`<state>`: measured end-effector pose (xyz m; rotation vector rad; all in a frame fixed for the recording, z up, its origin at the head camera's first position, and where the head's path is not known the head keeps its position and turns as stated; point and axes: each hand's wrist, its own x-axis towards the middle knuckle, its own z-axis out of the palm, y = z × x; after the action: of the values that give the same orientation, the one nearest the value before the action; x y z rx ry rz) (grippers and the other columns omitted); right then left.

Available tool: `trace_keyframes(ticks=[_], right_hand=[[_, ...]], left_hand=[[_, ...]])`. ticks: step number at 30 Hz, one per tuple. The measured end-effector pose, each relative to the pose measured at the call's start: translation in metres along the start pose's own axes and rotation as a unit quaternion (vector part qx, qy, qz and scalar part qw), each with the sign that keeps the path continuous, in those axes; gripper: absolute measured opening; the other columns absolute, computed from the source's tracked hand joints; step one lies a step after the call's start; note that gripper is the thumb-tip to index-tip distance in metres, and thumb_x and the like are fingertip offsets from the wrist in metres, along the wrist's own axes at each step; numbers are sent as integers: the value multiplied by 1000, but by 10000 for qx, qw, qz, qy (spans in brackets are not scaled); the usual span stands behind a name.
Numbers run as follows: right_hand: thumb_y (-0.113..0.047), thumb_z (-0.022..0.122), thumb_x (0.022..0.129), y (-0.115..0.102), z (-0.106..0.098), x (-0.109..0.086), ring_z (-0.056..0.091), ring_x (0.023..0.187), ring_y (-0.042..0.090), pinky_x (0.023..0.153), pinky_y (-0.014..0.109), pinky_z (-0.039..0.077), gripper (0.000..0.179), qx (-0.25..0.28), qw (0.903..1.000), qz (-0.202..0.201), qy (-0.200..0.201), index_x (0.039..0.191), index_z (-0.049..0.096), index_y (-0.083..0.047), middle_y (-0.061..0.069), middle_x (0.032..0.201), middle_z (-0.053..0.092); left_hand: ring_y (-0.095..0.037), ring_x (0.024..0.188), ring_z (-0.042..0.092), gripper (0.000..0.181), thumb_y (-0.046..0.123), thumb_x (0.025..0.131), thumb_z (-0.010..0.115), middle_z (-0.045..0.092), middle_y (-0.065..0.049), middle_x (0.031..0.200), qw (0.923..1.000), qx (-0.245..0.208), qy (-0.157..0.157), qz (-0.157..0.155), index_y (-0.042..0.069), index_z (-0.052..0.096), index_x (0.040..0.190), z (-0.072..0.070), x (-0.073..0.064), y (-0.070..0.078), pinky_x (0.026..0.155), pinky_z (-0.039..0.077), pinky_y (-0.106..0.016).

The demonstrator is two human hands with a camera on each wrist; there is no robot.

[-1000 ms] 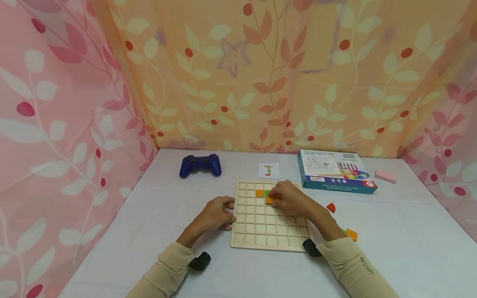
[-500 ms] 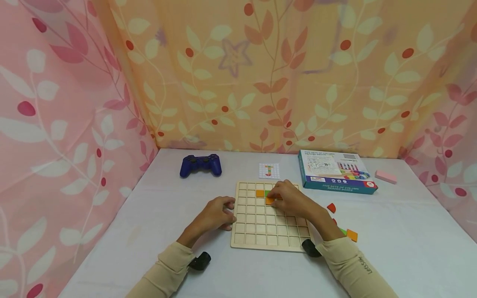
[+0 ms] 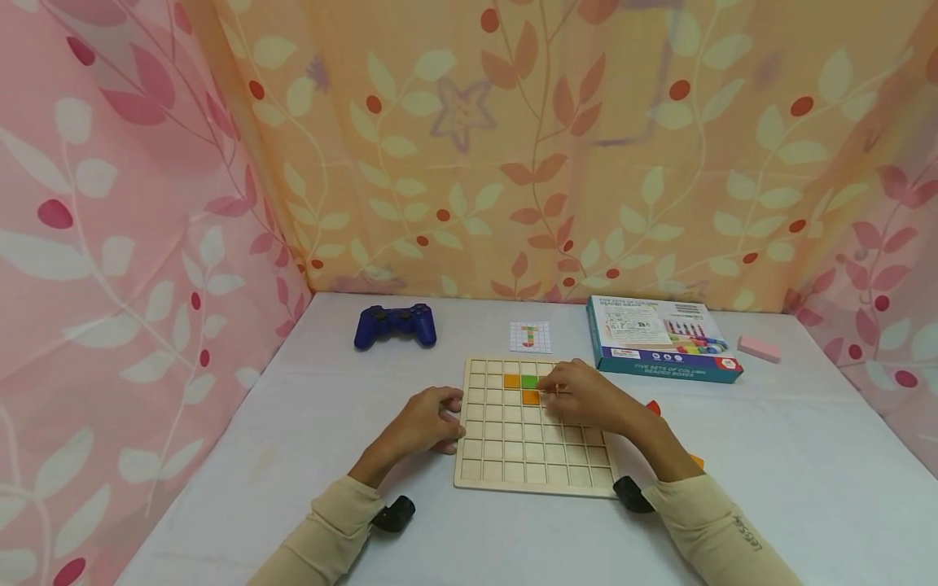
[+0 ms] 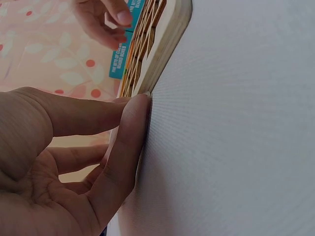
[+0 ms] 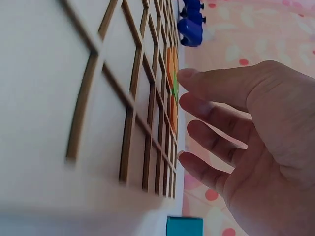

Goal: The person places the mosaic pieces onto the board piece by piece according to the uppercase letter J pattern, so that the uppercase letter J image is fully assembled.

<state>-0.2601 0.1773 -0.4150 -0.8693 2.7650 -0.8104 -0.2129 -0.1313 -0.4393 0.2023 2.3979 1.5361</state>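
Observation:
A wooden grid board [image 3: 513,448] lies on the white table. My left hand [image 3: 421,422] holds its left edge; in the left wrist view the thumb [image 4: 133,118] and index finger meet at the board's side. My right hand [image 3: 586,399] hovers over the upper right of the board, its fingers apart with nothing between them in the right wrist view. Beside its fingertips lie a green square tile [image 3: 529,382] and, just below that, an orange square tile [image 3: 531,397]. Another orange tile [image 3: 511,382] sits left of the green one. The right hand hides the cells under it.
A pattern card [image 3: 531,337] with a coloured J lies behind the board. A blue game controller [image 3: 396,325] is at back left. A boxed set [image 3: 663,338] and a pink eraser-like block [image 3: 759,348] are at back right. Loose red [image 3: 654,407] and orange [image 3: 697,462] pieces show beside the right forearm.
My right hand has let go of the orange tile, which now lies flat in a cell below the green one. The hand has moved slightly right. My left hand has stayed put.

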Motion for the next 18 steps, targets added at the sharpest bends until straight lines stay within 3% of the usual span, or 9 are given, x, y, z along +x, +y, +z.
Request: trace_keyframes(ticks=[7,10,18], right_hand=[[-18,74,98,10,-11,-26,57,107,22,91,36,56,28,98,9988,477,61,125,78,-11,0,114,71],[-20,78,97,17,-17,-38,56,104,21,86,33,56,30,-13,9986,522,94,125,78,-11,-2,110,70],[-20,80,95,34,-30,-79,58,104,18,89,36,57,31,-314,9979,516,224,125,77,-14,-5,108,69]], left_hand=[[-20,97,66,65,-7,87,75,60,-16,127,10000,59,3,32,-8,53,148,0,0,0,67,68,-32],[-20,97,66,65,-7,87,75,60,-16,128,10000,57,-1,32,-8,53,148,-1,0,0,67,68,-32],[-19,96,67,64,-7,88,75,60,-16,127,10000,73,19,-2,-7,53,148,1,0,1,67,68,-32]])
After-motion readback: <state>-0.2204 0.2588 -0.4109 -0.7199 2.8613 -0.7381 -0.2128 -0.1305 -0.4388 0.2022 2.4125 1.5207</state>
